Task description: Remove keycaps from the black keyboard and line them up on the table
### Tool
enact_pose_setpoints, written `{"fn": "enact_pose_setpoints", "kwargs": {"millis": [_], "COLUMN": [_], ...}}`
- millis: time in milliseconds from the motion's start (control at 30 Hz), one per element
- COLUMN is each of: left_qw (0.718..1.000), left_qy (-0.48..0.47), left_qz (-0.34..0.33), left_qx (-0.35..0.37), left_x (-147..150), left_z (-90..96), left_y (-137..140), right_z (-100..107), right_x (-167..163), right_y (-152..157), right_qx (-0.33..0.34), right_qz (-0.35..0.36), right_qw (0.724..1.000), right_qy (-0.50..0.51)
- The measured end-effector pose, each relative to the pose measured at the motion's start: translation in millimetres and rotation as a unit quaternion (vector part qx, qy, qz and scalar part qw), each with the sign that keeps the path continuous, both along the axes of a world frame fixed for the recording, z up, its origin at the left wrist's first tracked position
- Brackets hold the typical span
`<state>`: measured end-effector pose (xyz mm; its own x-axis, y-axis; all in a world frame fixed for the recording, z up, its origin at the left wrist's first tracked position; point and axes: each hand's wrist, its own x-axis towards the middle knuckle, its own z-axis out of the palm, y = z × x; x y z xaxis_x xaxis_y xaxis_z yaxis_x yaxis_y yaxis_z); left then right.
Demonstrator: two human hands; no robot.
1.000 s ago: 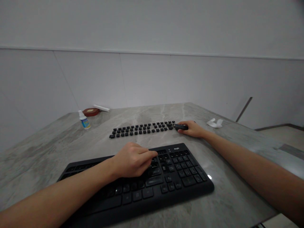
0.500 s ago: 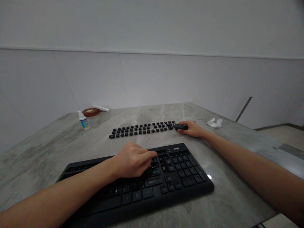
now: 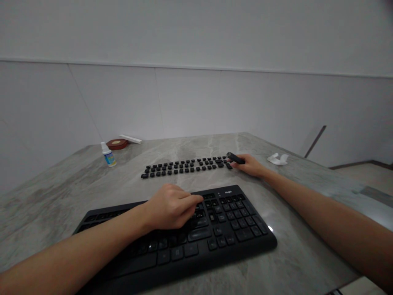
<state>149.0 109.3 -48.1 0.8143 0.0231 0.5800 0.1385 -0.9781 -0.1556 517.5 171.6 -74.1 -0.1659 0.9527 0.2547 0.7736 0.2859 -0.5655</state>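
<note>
A black keyboard [image 3: 190, 250] lies in front of me, with several of its key positions bare of caps. My left hand [image 3: 173, 207] presses down across its upper middle, fingers curled and closed against it; the fingertips are partly hidden. Beyond it, several black keycaps [image 3: 186, 165] stand in rows on the table. At the right end of these rows is my right hand [image 3: 247, 165], closed around a slim black-handled tool [image 3: 236, 158] with a metallic tip pointing left. Just below that tip a dark keycap [image 3: 229, 166] sits on the table beside my fingers.
On the grey marbled table [image 3: 129, 186], a white spray bottle [image 3: 108, 155] stands at the left. Behind it are a brown-red box [image 3: 117, 144] and a white flat object [image 3: 131, 139]. A crumpled white tissue [image 3: 278, 159] lies at the right. A wall [image 3: 190, 106] rises behind.
My right hand has lifted the black tool slightly and tilted its tip upward, away from the row's end. A keycap there now shows clearly. My left hand stays in place.
</note>
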Motion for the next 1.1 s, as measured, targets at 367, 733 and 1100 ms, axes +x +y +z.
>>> {"fn": "enact_pose_setpoints", "kwargs": {"millis": [367,733,1100], "left_qw": [1.000,1.000,1.000], "left_qy": [0.002,0.004,-0.001], "left_qz": [0.004,0.002,-0.002], "left_qx": [-0.005,-0.006,-0.004], "left_x": [0,-1,-1], "left_z": [-0.6,-0.8,-1.8], "left_y": [0,0,0], "right_z": [-3,-4,-3], "right_x": [-15,-12,-14], "right_y": [1,3,2], "right_qx": [0.040,0.035,0.027], "right_qz": [-0.026,-0.137,-0.138], "right_qw": [0.998,0.983,0.982], "right_qy": [-0.050,-0.114,-0.129]}}
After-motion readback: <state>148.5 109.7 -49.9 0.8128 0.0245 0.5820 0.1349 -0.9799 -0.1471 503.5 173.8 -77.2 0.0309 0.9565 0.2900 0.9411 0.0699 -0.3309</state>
